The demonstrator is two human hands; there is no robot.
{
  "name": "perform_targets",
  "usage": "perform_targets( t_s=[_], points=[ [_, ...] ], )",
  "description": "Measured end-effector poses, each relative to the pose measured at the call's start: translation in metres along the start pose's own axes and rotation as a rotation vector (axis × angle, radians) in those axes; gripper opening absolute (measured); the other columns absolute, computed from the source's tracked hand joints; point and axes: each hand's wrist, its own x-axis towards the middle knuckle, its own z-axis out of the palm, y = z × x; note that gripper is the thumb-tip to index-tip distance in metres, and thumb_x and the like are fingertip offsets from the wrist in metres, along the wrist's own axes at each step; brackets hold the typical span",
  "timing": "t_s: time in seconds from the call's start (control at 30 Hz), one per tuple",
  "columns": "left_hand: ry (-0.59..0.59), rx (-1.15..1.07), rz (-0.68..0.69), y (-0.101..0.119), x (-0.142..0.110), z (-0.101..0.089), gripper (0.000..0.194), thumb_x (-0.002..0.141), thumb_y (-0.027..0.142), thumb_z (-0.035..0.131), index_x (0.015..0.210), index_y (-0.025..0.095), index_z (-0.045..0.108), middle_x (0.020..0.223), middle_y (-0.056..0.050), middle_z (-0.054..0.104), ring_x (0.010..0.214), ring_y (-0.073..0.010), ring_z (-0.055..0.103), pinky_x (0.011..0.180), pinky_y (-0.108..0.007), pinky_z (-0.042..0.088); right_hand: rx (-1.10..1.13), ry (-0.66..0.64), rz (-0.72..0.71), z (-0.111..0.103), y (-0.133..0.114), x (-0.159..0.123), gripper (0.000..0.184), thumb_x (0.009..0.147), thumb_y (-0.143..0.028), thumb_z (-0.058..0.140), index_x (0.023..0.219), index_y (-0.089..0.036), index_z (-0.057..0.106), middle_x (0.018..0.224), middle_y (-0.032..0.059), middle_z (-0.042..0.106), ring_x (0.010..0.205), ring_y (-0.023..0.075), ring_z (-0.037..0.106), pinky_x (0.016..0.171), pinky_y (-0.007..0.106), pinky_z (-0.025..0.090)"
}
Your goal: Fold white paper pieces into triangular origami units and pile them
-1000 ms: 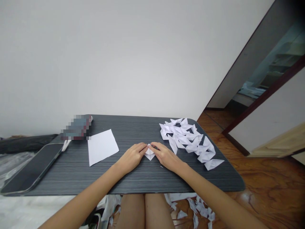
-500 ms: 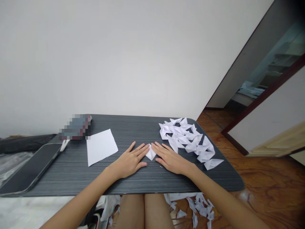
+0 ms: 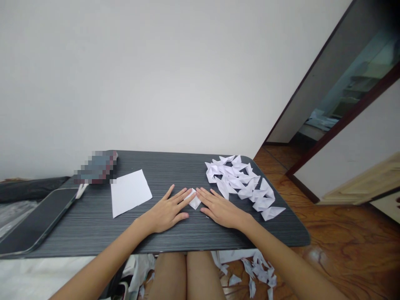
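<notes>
A small folded piece of white paper [image 3: 195, 202] lies on the dark table between my hands. My left hand [image 3: 168, 212] rests flat with its fingers spread, the fingertips pressing the paper's left side. From the other side my right hand [image 3: 220, 208] lies flat too, its fingertips on the paper's right edge. Fingers cover part of the paper's upper half. To the right of my right hand is a cluster of folded white paper pieces [image 3: 246, 183]. Left of my left hand lies a flat sheet of white paper [image 3: 131, 193].
The dark striped table [image 3: 175, 166] stands against a white wall. A blurred-out object [image 3: 95, 167] sits at its back left, near a dark flat panel [image 3: 37, 223] with a rounded edge. Paper scraps [image 3: 258, 268] are strewn on the wooden floor below.
The whole view has shifted slightly, so things on the table appear a little farther left. Both hands stay flat on the folded paper.
</notes>
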Motion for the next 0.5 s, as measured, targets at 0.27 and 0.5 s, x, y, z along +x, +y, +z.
perform_targets(
  t_s=[0.27, 0.5],
  points=[
    [-0.012, -0.046, 0.041, 0.0015, 0.0, -0.0037, 0.046, 0.088, 0.039, 0.023, 0.133, 0.03, 0.016, 0.141, -0.003, 0.015, 0.129, -0.0185, 0.013, 0.102, -0.045, -0.006, -0.023, 0.008, 0.009, 0.0002, -0.0028, 0.0011, 0.05, 0.088, -0.034, 0.026, 0.133, -0.015, 0.019, 0.138, 0.0091, 0.023, 0.128, 0.0191, 0.017, 0.103, 0.041, 0.022],
    [-0.058, -0.119, 0.072, 0.0039, 0.0025, -0.0105, 0.046, 0.089, 0.036, 0.022, 0.133, 0.025, 0.015, 0.138, -0.003, 0.025, 0.127, -0.0134, 0.019, 0.104, -0.04, -0.002, -0.028, 0.012, -0.023, -0.0008, -0.0014, -0.0032, 0.047, 0.088, -0.028, 0.026, 0.133, -0.018, 0.017, 0.139, 0.0063, 0.022, 0.128, 0.0173, 0.018, 0.103, 0.043, 0.021]
  ],
)
